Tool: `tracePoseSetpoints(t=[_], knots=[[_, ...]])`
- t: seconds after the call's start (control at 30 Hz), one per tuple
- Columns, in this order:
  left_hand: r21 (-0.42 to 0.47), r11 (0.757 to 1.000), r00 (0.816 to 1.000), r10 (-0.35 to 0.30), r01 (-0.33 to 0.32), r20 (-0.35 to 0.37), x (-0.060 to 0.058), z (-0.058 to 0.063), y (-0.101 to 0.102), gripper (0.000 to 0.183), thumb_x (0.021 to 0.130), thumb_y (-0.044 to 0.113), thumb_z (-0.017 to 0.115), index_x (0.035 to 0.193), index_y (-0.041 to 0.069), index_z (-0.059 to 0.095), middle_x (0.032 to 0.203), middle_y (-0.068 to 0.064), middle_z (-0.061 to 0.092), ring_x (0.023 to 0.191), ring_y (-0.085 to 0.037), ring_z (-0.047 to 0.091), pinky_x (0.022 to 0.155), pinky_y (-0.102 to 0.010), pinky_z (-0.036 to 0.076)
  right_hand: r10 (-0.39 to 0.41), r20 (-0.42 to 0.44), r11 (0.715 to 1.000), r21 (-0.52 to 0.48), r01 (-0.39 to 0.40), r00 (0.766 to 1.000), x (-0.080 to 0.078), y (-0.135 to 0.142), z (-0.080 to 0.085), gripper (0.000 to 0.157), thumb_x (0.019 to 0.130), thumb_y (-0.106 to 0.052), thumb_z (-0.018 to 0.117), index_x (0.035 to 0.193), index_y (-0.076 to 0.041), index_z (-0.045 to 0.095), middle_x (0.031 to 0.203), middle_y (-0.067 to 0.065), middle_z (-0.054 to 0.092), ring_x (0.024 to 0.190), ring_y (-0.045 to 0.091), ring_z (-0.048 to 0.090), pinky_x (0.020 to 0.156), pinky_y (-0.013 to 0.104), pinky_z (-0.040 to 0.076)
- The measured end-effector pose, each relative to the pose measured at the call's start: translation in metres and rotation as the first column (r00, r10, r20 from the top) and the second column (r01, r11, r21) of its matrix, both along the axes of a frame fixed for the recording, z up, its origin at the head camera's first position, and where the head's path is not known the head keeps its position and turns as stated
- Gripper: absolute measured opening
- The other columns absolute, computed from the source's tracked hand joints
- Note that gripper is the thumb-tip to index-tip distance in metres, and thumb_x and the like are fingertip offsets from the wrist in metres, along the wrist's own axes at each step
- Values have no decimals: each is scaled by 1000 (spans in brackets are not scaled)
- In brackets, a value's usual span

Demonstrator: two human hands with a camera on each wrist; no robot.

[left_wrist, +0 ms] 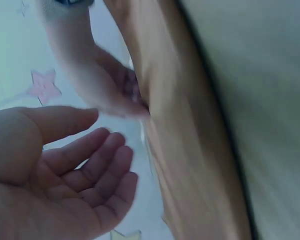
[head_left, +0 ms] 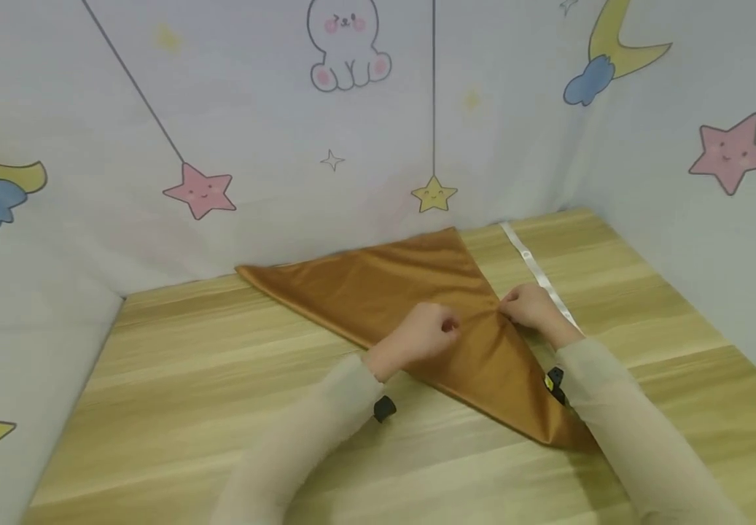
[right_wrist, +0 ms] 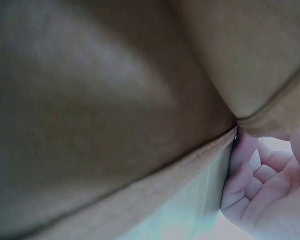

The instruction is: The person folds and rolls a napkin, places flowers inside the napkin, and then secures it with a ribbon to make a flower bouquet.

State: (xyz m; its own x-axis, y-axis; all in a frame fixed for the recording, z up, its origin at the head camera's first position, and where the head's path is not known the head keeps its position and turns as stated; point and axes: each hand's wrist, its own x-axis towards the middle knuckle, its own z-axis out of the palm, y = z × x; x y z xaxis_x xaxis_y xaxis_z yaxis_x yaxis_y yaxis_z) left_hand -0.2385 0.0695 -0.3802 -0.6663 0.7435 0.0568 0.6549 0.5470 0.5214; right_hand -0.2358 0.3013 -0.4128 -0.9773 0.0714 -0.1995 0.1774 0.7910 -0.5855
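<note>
A shiny brown cloth [head_left: 364,292] lies across the wooden table in a roughly triangular shape, its lower edge running diagonally. At its right edge, my right hand [head_left: 531,306] pinches the fabric between thumb and fingers, and creases fan out from the grip. The right wrist view shows the cloth [right_wrist: 100,110] gathered to a point at the right fingertips [right_wrist: 240,185]. My left hand [head_left: 420,333] is above the middle of the cloth with nothing in it. In the left wrist view, the left hand [left_wrist: 65,170] has its fingers loosely curled and thumb apart.
A narrow white strip [head_left: 535,270] lies on the table [head_left: 207,364] right of the cloth, partly behind the right forearm. A pale curtain [head_left: 273,124] printed with stars and moons stands along the table's back and sides. Small black devices [head_left: 384,408] sit at both wrists.
</note>
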Motion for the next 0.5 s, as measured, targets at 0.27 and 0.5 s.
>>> tracePoseSetpoints(t=[0.27, 0.5], knots=[[-193, 973, 990, -112, 127, 87, 44, 0, -1, 10, 85, 17, 71, 86, 7, 71, 74, 4, 61, 66, -8, 51, 60, -17, 40, -1, 11, 1000, 20, 1, 1000, -3, -1, 5, 29, 90, -16, 56, 98, 8, 68, 87, 15, 69, 68, 15, 61, 65, 28, 47], [-219, 968, 992, -114, 124, 58, 50, -15, -5, 10, 77, 16, 76, 81, 9, 70, 73, 3, 64, 65, -8, 54, 57, -18, 40, 12, -1, 997, 75, -12, 1000, 2, -1, 5, 28, 88, -18, 57, 93, 6, 70, 78, 10, 67, 71, 20, 59, 65, 30, 47]])
